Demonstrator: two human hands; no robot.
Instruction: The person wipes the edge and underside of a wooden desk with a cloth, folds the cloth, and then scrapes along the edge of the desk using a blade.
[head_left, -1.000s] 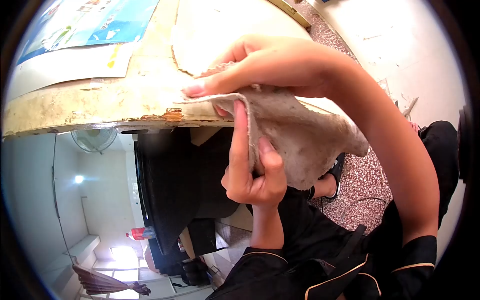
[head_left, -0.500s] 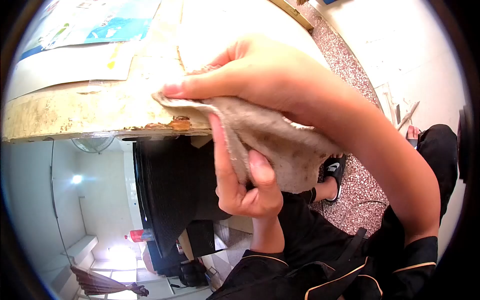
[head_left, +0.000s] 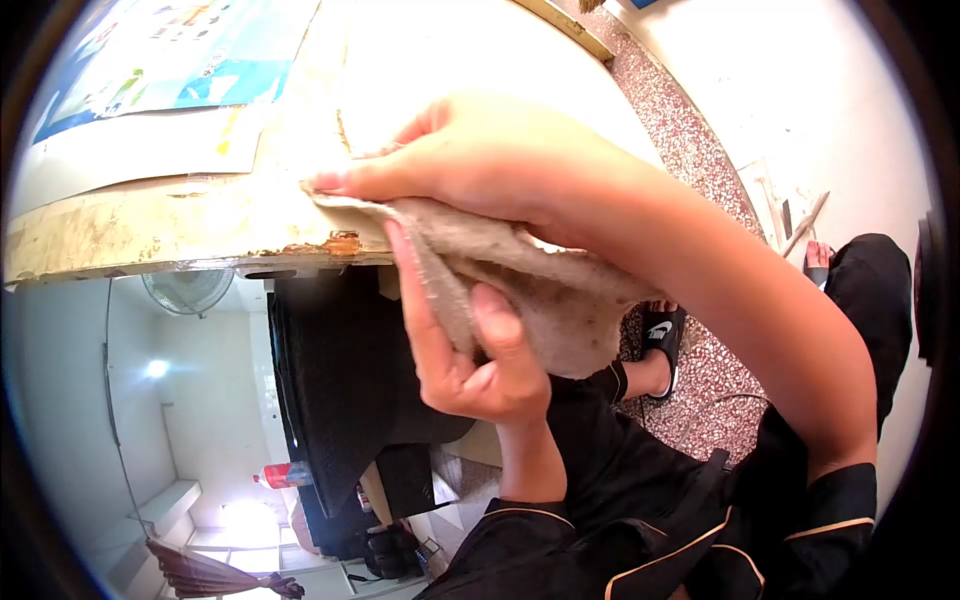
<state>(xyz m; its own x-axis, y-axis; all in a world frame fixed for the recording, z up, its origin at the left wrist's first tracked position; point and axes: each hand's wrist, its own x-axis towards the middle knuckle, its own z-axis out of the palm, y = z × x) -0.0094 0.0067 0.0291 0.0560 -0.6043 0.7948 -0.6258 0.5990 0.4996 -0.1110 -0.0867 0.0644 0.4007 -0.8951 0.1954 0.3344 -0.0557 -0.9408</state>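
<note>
A greyish-beige, stained cloth (head_left: 560,300) hangs in folds between my two hands beside the worn edge of the table (head_left: 130,222). My right hand (head_left: 450,160) reaches across from the right and grips the upper part of the cloth, its thumb near the cloth's far corner. Below it, my left hand (head_left: 480,375) holds a fold of the cloth between thumb and index finger, the index stretched along the fabric. The cloth hides some of the right hand's fingers.
Printed sheets (head_left: 180,70) lie on the table, whose edge has a chipped brown patch (head_left: 342,243). Speckled floor (head_left: 690,130) shows at right, with a slippered foot (head_left: 660,355). A red-labelled bottle (head_left: 280,475) and a fan (head_left: 188,290) are at left.
Both hands and the cloth have shifted slightly left in view. The grip of each hand looks the same, and the whole scene has moved a little with the camera.
</note>
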